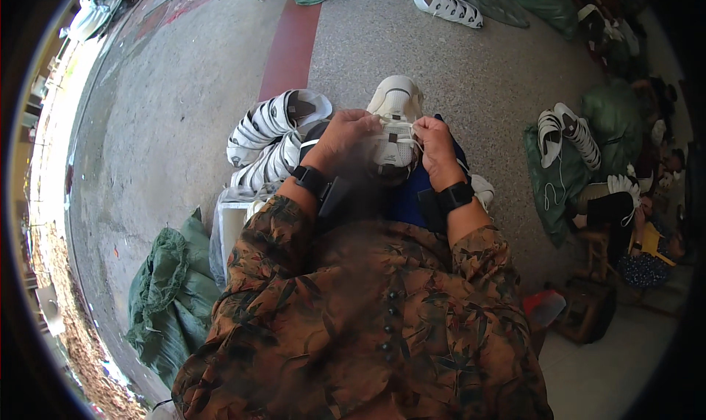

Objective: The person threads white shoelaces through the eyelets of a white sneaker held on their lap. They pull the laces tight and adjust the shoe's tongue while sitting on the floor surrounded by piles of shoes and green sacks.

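Observation:
A cream sneaker [396, 94] rests over my lap, its toe pointing away from me and its tongue toward me. At its left edge, the fingers of my left hand [351, 131] are pinched together on a white shoelace. My right hand [437, 142] pinches the lace [409, 131] on the shoe's right side, thumb and forefinger together. Lace strands cross the upper between the two hands. The shoe's opening lies between my wrists, dark and partly blurred. Both wrists wear black bands.
Stacked white shoes [272, 129] with dark gaps stand left of my left hand. A green sack [176, 287] lies at lower left. Another white stack [448, 8] sits far ahead. At right, more shoes [562, 137] rest on green cloth near a seated person [640, 229].

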Available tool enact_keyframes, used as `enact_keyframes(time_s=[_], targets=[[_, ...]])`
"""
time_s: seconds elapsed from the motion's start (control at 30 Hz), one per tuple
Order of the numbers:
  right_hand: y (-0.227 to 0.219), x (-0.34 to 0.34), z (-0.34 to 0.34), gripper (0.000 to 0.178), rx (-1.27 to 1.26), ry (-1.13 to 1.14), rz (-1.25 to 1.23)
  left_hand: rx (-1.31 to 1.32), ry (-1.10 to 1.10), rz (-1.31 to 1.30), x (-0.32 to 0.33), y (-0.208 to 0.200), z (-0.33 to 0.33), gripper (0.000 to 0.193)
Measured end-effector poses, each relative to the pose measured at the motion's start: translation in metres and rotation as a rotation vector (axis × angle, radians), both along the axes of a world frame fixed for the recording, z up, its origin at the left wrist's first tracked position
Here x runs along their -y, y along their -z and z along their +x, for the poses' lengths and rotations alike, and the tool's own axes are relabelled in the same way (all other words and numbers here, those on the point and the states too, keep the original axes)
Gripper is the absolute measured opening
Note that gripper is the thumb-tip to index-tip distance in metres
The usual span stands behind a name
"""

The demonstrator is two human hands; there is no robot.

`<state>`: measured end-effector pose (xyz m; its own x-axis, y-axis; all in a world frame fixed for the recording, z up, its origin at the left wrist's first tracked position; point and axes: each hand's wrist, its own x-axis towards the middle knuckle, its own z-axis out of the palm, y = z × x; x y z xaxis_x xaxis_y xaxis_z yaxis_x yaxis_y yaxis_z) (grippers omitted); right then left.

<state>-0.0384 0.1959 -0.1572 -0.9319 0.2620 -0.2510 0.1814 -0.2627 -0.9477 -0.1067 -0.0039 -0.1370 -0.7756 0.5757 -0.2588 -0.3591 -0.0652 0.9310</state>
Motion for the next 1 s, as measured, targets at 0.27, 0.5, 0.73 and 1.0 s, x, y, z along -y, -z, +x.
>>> enact_keyframes(time_s=[0.27,0.5,0.73,1.0], targets=[[-0.013,-0.004,0.003,0.013,-0.094,-0.119,0.045,-0.103,0.082,-0.135,-0.005,-0.004,-0.005,0.023],[-0.015,0.005,-0.018,0.010,-0.193,-0.045,0.483,-0.307,-0.075,-0.230,-0.007,0.012,-0.009,0.012],[-0.017,-0.012,0.016,0.013,-0.157,0.081,0.148,-0.453,-0.285,-0.337,-0.009,0.028,-0.005,0.007],[-0.001,0.009,0.019,0.003,-0.118,0.161,0.148,-0.095,-0.100,-0.009,-0.004,-0.003,0.006,0.018]])
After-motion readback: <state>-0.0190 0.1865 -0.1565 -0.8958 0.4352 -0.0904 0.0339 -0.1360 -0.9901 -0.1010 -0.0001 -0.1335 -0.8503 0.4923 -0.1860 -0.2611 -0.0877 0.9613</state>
